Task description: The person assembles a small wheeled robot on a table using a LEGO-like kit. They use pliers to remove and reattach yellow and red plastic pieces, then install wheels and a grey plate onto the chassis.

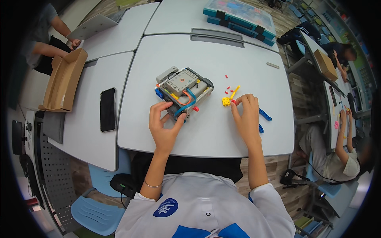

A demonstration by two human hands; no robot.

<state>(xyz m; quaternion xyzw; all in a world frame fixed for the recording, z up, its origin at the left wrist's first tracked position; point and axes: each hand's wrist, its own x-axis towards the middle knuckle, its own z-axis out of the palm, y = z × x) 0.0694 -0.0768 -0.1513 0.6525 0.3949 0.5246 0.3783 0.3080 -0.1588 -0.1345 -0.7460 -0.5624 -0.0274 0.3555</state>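
Observation:
My left hand (pixel 163 125) grips the near corner of a small wheeled robot (pixel 182 89), fingers on one side and thumb on the other. The robot stands on the white table, with a grey control box on top and blue and orange cables. A red piece (pixel 196 108) sticks out of its right side. My right hand (pixel 248 117) pinches a small red peg (pixel 233 101), right beside a yellow block (pixel 226 102). A yellow beam (pixel 235 92) lies behind the block. Several loose red pegs (pixel 229 88) are scattered nearby. Blue curved parts (pixel 264 115) lie partly behind my right hand.
A black phone (pixel 108 109) and an open cardboard box (pixel 67 83) are on the left table. Teal storage cases (pixel 242 20) stand at the back. A grey strip (pixel 272 65) lies at the far right. Other people work at both sides.

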